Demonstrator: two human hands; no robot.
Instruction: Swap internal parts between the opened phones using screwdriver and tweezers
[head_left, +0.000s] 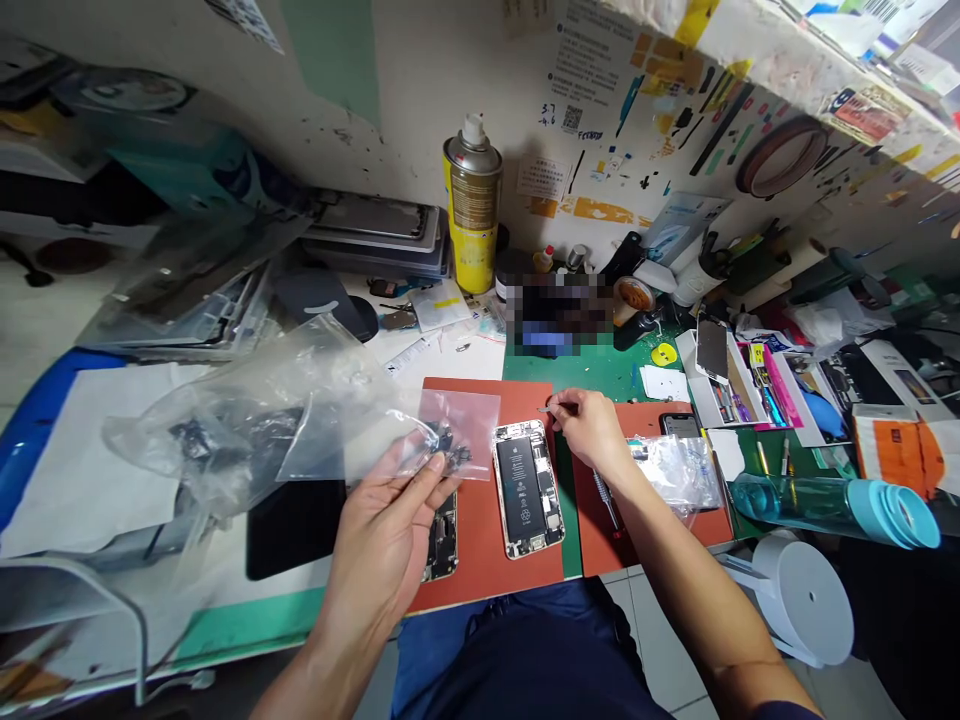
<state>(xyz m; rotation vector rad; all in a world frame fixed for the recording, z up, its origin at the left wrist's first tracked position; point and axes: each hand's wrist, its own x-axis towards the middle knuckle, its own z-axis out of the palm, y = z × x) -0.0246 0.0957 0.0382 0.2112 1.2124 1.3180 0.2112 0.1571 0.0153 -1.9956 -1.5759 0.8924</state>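
Note:
My left hand (401, 510) is closed on a clear plastic bag (469, 410) with small dark parts in it, thumb pressed on the front. Partly behind that hand lies an opened phone (444, 540). An opened white-framed phone (529, 490), its black battery and boards showing, lies on the red-brown mat (480, 570) between my hands. My right hand (589, 425) is above the mat near that phone's upper right corner. Its thumb and index finger pinch a thin, small piece (544, 408), too small to name.
At the back stands a yellow spray can (474, 215). Larger plastic bags (225, 430) and a black flat panel (289, 530) are at left. On the right lie a screwdriver (607, 500), a bag of parts (675, 470), a blue bottle (825, 505) and tool boxes (720, 390).

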